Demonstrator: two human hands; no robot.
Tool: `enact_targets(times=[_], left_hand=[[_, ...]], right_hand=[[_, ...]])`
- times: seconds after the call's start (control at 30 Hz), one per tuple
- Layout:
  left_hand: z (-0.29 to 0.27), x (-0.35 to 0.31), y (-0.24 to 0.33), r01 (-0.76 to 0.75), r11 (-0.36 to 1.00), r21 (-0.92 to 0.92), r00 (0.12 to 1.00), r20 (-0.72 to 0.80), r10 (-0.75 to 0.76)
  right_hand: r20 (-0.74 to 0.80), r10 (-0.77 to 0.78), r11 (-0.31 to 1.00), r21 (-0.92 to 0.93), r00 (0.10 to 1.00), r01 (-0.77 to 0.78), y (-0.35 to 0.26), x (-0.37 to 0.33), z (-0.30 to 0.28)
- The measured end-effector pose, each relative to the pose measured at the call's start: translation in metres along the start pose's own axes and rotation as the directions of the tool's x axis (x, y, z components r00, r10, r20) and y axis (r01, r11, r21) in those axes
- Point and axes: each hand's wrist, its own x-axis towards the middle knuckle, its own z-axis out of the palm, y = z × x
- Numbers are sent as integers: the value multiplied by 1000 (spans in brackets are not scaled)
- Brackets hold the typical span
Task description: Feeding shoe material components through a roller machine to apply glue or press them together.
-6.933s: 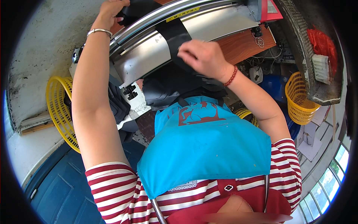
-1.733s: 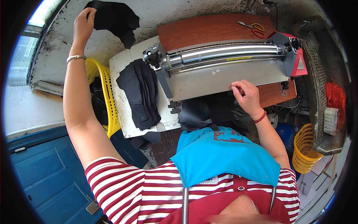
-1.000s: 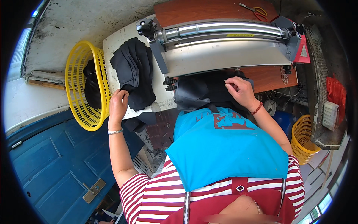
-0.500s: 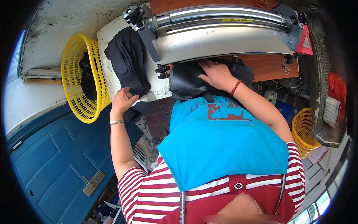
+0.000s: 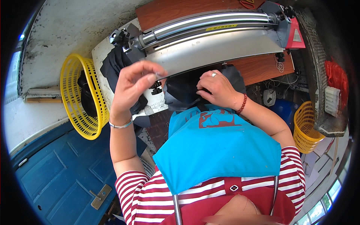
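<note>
My left hand [image 5: 135,88] is raised at the left end of a metal roller machine [image 5: 210,50]. Its thumb and forefinger come together in a pinch; a tiny pale bit shows between them, too small to name. My right hand [image 5: 218,89] rests over a pile of black leather-like pieces [image 5: 182,92] at my lap, below the machine's front edge. Its fingers are curled, with thumb and forefinger closed on the black material. Another stack of black pieces [image 5: 112,67] lies on the white tabletop, partly hidden behind my left hand and the machine's end.
A yellow basket [image 5: 98,112] with black material inside stands at the left, above a blue door [image 5: 56,168]. Another yellow basket [image 5: 305,127] is at the right. A brown wooden board [image 5: 262,69] lies under the machine, with loose cables [image 5: 279,78] beside it.
My left hand has left the black stack at the left and moved up and right to the machine's end. My right hand's fingers have curled from lying flatter. The view has shifted slightly.
</note>
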Motion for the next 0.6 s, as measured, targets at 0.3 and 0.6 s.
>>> enact_targets(times=[0.3, 0.6], left_hand=[[36, 176, -46, -70, 519, 852, 958, -87, 272], [13, 231, -73, 262, 456, 850, 949, -140, -283]], right_hand=[[-24, 709, 546, 651, 705, -527, 26, -16, -57], [-177, 645, 724, 453, 743, -521, 53, 24, -50]])
